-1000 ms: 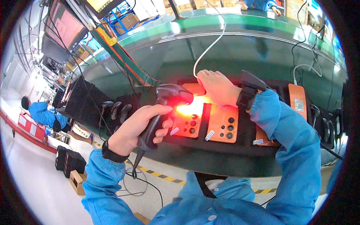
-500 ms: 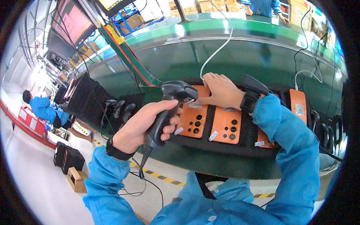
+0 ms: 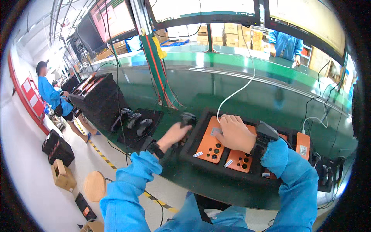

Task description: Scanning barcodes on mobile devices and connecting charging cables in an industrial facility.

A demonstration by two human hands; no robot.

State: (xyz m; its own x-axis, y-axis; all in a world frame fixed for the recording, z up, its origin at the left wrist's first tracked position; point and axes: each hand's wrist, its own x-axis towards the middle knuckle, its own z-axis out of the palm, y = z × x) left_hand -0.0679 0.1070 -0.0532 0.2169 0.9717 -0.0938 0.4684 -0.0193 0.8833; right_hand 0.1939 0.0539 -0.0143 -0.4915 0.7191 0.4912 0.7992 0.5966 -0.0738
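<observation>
My left hand (image 3: 174,136) is closed around a black handheld barcode scanner (image 3: 188,119), smeared by motion, just left of a black foam tray (image 3: 189,149). Orange phones lie back side up in the tray, camera lenses toward me. On the leftmost phone (image 3: 210,145), which bears a white label and a small tab, my right hand (image 3: 236,133) rests over the top end. Its fingers are closed at the end of a white cable (image 3: 235,92); the plug itself is hidden. That hand partly covers a second phone (image 3: 238,161). Farther right, another orange phone (image 3: 303,145) has a white cable at its top.
Dark devices (image 3: 139,123) lie on a black mat left of the tray. Behind them stands a black bin (image 3: 96,92). A green post (image 3: 156,69) rises from the bench, with monitors (image 3: 205,13) overhead. One person (image 3: 50,91) stands at left, another (image 3: 286,44) across the bench.
My left hand has lowered the scanner from above the phones to beside the tray's left side. My right hand stays at the leftmost phone's top. The view has tilted up, showing monitors.
</observation>
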